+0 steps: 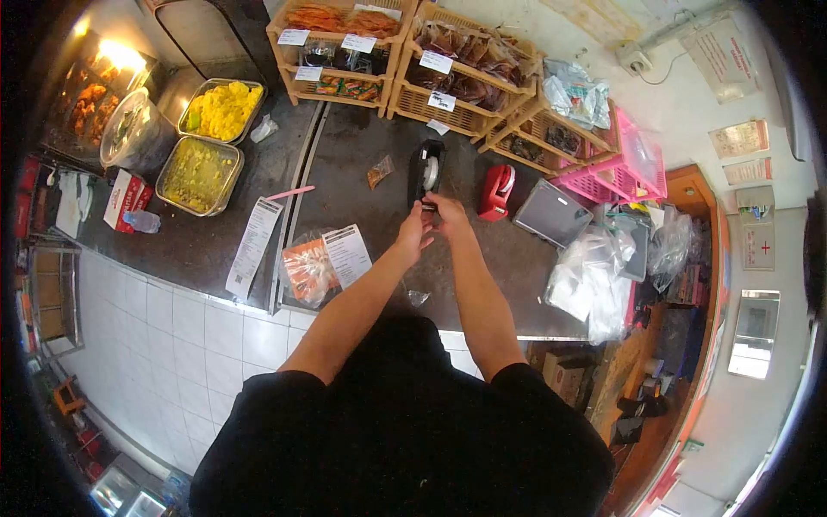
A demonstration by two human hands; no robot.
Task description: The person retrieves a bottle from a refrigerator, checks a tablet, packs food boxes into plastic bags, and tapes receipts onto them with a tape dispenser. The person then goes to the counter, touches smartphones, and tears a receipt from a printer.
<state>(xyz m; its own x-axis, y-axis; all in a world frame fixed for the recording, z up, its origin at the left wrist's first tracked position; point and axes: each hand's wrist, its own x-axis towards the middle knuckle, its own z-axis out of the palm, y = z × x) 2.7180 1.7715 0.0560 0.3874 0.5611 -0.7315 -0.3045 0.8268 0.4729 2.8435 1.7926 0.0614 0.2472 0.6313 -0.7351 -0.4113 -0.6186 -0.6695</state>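
A person in a black shirt (396,422) works at the near edge of a dark counter (500,284), arms stretched forward. Close to that edge on the left, a clear plastic bag (301,274) with orange contents lies beside a printed slip (348,255); a long receipt (251,250) lies farther left, across a metal seam. The left hand (414,234) and the right hand (450,217) come together at the near end of a black tape dispenser (423,177), which stands toward the middle of the counter. Their fingers are bent, but whether they pinch anything cannot be told. A stretch of countertop separates the dispenser from the bag, while a red tape dispenser (495,193) stands near on the right, followed by a tablet (552,212) and heaped plastic bags (590,280) at the counter's right end. To the left, one metal tray (200,176) holds pale yellow food and another (222,110) brighter yellow food; a clear tub (131,129) beside them appears to hold something dark. Along the back, slatted baskets (401,90) carry labelled packets.
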